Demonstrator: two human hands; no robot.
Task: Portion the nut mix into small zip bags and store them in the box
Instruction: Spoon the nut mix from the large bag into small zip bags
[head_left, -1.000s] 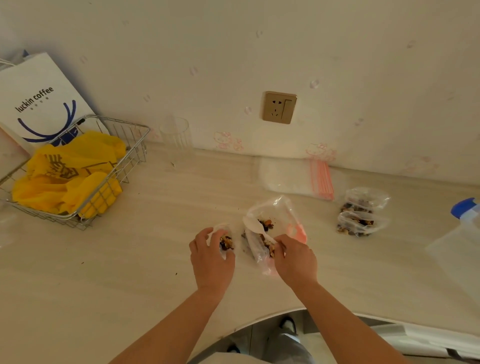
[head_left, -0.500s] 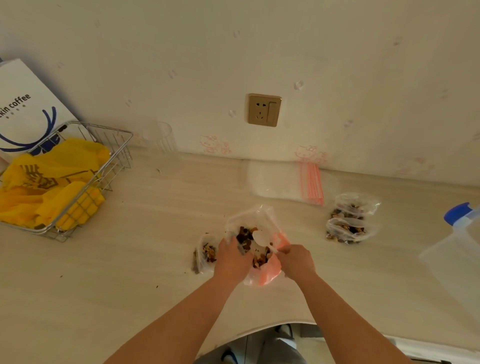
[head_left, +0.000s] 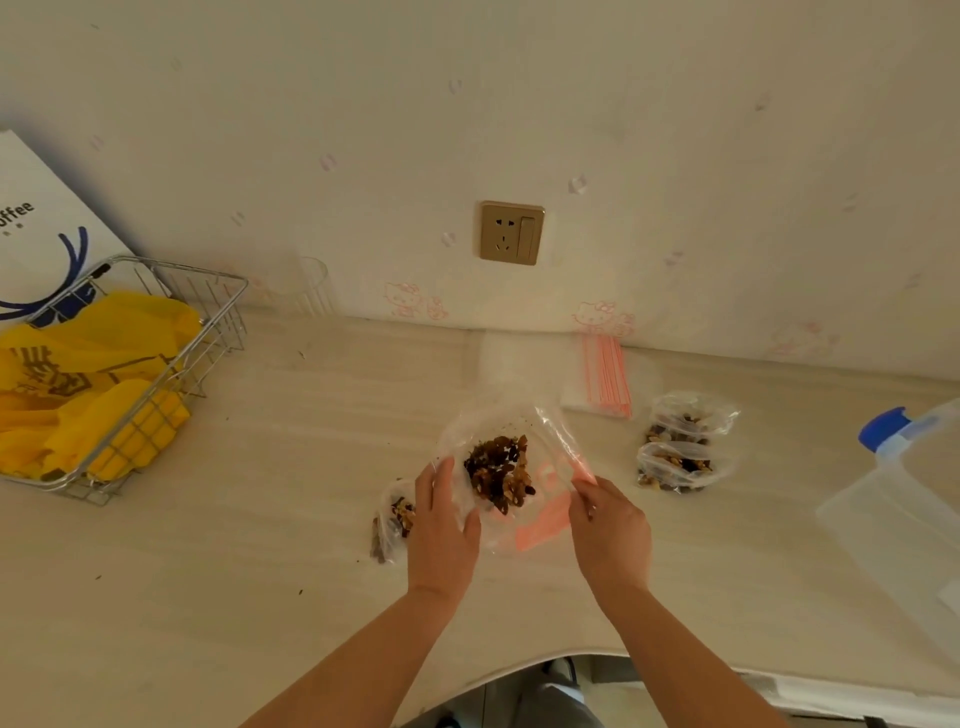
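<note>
On the pale table (head_left: 218, 561), a clear plastic box (head_left: 904, 525) with a blue latch stands at the right edge. Near the middle lies the large bag of nut mix (head_left: 506, 470), held open from both sides: the left hand (head_left: 441, 530) grips its left edge, the right hand (head_left: 613, 530) pinches its right edge. Two filled small bags (head_left: 680, 447) lie right of it; another small bag (head_left: 395, 519) lies just beside the left hand.

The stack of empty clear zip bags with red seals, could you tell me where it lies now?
In the head view, the stack of empty zip bags lies against the wall below the gold wall socket.
</note>
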